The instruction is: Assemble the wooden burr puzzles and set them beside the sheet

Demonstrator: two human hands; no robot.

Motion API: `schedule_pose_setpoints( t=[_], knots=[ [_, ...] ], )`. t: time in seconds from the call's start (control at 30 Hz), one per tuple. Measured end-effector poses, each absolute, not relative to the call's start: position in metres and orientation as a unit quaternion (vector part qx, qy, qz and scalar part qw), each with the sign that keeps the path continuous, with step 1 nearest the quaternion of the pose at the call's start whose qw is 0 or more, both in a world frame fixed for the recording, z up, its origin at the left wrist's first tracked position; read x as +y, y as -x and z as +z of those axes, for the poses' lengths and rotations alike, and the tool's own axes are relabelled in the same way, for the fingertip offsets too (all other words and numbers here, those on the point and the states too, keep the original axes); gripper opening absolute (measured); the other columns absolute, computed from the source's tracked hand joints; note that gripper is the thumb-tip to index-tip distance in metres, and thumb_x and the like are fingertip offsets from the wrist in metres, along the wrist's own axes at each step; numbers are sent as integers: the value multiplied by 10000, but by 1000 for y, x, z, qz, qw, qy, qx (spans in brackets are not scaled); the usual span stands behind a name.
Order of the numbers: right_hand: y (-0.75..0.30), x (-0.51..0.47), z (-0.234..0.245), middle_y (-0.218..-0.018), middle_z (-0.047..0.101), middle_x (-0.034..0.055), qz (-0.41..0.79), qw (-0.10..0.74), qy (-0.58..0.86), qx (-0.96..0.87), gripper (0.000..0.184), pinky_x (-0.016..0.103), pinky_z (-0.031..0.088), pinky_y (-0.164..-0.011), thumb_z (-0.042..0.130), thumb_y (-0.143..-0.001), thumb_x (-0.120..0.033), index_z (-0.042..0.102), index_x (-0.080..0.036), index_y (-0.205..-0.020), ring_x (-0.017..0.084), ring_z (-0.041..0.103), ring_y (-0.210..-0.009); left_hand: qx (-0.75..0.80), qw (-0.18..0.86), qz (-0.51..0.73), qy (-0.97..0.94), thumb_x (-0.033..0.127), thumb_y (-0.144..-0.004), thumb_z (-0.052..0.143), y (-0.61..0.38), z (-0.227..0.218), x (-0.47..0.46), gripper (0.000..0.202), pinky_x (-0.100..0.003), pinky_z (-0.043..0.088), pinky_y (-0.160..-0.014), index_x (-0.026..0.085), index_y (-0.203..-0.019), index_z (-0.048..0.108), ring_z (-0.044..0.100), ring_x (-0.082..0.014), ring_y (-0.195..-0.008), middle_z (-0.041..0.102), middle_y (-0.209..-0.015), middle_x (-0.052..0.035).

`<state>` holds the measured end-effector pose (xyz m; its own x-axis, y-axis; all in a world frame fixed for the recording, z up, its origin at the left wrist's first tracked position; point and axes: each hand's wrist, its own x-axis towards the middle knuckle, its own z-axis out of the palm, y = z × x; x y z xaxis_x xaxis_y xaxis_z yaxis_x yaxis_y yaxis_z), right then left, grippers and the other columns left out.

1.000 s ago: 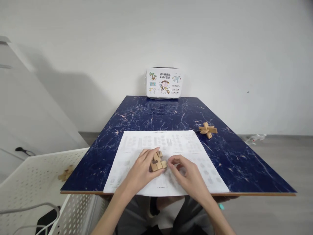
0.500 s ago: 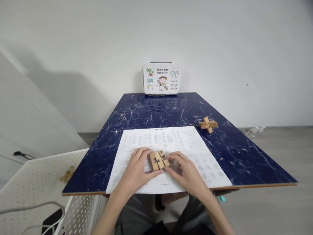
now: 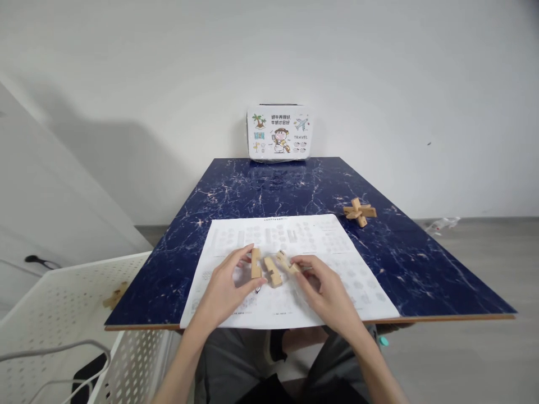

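Three notched wooden puzzle pieces are in front of me over a printed instruction sheet (image 3: 269, 314). My left hand (image 3: 225, 286) grips the left puzzle piece (image 3: 256, 264) upright between thumb and fingers. The middle puzzle piece (image 3: 273, 272) lies on the paper between my hands, touched by neither. In my right hand (image 3: 322, 286), thumb and fingers pinch the lower end of the right puzzle piece (image 3: 287, 261), which is slanted and bears a dark mark at its upper end.
An assembled wooden burr puzzle (image 3: 359, 212) sits on the blue marbled table (image 3: 261, 191) to the right of the sheet. A white cartoon-printed case (image 3: 278, 133) stands at the back against the wall. At lower left is a white perforated cart (image 3: 46, 303) with cables and wooden pieces.
The three pieces, side by side and touching before, are now apart. My left hand has drawn one to the left; my right hand has tilted another away from the middle one.
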<state>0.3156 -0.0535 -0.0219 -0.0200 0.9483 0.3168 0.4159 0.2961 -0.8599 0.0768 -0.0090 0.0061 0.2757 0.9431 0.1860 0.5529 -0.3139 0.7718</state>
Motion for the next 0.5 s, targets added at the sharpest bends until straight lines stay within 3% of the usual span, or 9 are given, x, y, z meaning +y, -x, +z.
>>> schedule_pose_setpoints(
  t=[0.23,0.4,0.5],
  knots=[
    [-318,-50,-31,-1159,701,86,290,479,525,-641,217,392,553,-887,570,-983,-303,641,-240,-1178,248,682,-1000,518,318,332,-721,478,-995,537,-75,3,-9,546,-436,452,-1121,228,-1479,504,591,-277,-1297,593,-1472,-105],
    [-316,-49,-30,-1151,680,73,261,474,522,-659,216,386,544,-894,579,-962,-227,640,-248,-1168,239,667,-1001,495,276,336,-752,405,-1034,452,-73,-5,-4,507,-431,356,-1221,216,-1503,472,472,-264,-1445,518,-1550,-116],
    [-314,-49,-28,-1136,674,74,249,469,525,-665,207,380,551,-865,575,-959,-209,648,-247,-1148,239,664,-969,497,258,335,-757,352,-1039,401,-72,-10,-2,471,-446,363,-1221,197,-1469,513,495,-263,-1429,557,-1514,-126]
  ],
)
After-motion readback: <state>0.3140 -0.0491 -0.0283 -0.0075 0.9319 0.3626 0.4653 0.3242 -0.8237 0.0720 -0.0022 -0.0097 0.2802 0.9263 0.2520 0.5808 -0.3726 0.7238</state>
